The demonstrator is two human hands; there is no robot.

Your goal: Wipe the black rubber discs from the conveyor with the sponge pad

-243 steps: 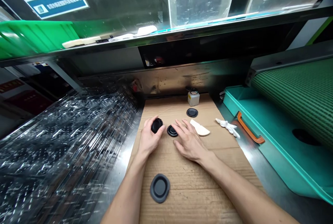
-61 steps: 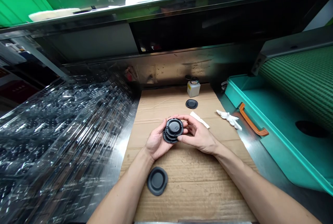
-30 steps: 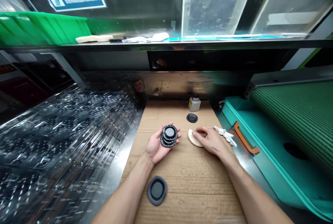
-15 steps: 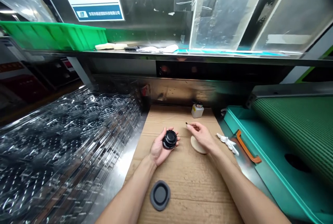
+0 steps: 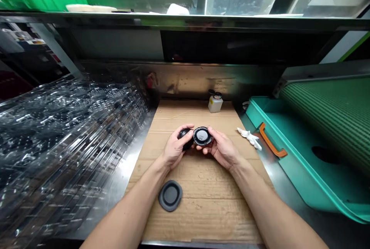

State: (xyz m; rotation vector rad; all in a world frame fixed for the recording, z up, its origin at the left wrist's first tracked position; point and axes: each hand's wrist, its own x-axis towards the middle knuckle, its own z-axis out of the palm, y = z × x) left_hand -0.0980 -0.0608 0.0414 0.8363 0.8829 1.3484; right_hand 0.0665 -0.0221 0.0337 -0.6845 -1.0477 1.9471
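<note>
My left hand (image 5: 174, 147) is closed on a round black part (image 5: 185, 138), thumb across its top. My right hand (image 5: 221, 147) grips a second round black piece by its rim, a black disc with a grey centre (image 5: 202, 135). The two pieces are side by side at their edges; whether they are joined I cannot tell. Both hands are above a cardboard sheet (image 5: 208, 210). Nearer me on the cardboard lies a dark grey rounded pad with a recessed middle (image 5: 170, 196). The beige disc seen earlier does not show.
A small white bottle (image 5: 215, 103) stands at the cardboard's far end. White crumpled cloth (image 5: 249, 138) lies at right, beside a teal tray (image 5: 300, 181) with an orange handle (image 5: 271, 141). Clear plastic trays (image 5: 72, 137) are piled at left; a green belt (image 5: 329, 102) is at far right.
My right hand has come left to meet my left hand and now holds a black disc with a grey centre. My left thumb has closed over its part. The view has tilted down.
</note>
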